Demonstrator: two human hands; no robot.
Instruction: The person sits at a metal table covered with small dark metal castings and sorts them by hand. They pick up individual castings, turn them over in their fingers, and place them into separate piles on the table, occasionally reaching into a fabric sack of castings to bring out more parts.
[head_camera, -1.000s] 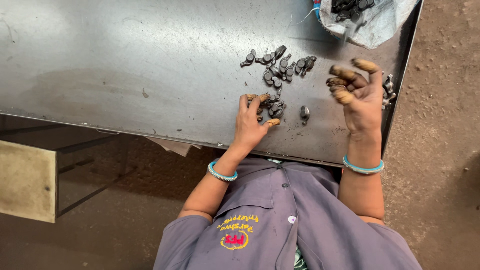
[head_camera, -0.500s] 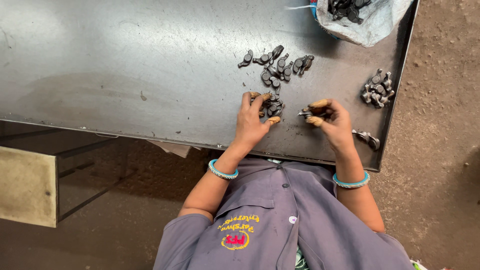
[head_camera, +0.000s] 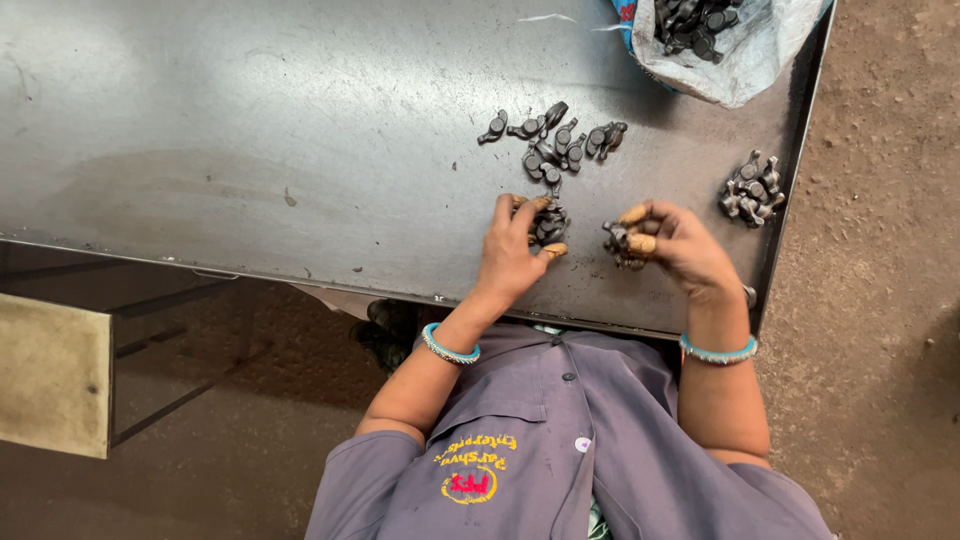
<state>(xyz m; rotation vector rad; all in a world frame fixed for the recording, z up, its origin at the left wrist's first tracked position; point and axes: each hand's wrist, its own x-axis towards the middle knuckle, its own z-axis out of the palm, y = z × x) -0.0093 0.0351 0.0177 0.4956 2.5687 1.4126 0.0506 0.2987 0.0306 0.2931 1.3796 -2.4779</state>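
Two hands were at work on the steel table (head_camera: 250, 130), both close to its near edge; the left hand (head_camera: 510, 250) lay over a small pile of dark forgings (head_camera: 550, 222), its fingers loosely spread and curved on top of the pieces, the thumb touching the near side of the pile; it pressed on them but did not seem to grip any. The right hand (head_camera: 680, 245) was just beside it, a little apart; its fingers and thumb were pinched narrow around the held forgings (head_camera: 620, 240), a few small dark metal pieces gathered at the fingertips, low over the table.

Farther from the person lay a loose row of forgings (head_camera: 555, 140) of the same kind; a separate cluster (head_camera: 752, 188) sat near the right edge of the table; an open woven sack (head_camera: 740, 60) with more pieces stood at the far right corner. Each wrist carried a turquoise bangle (head_camera: 450, 345).

I judged the step as sorting by hand, with the pieces taken from the small pile and collected in the right hand; the piles looked only partly divided. A next move would call for a firm pinch, because the pieces were small and irregular and could slip out; it would also call for the left hand to hold the pile together, so near to the table edge.
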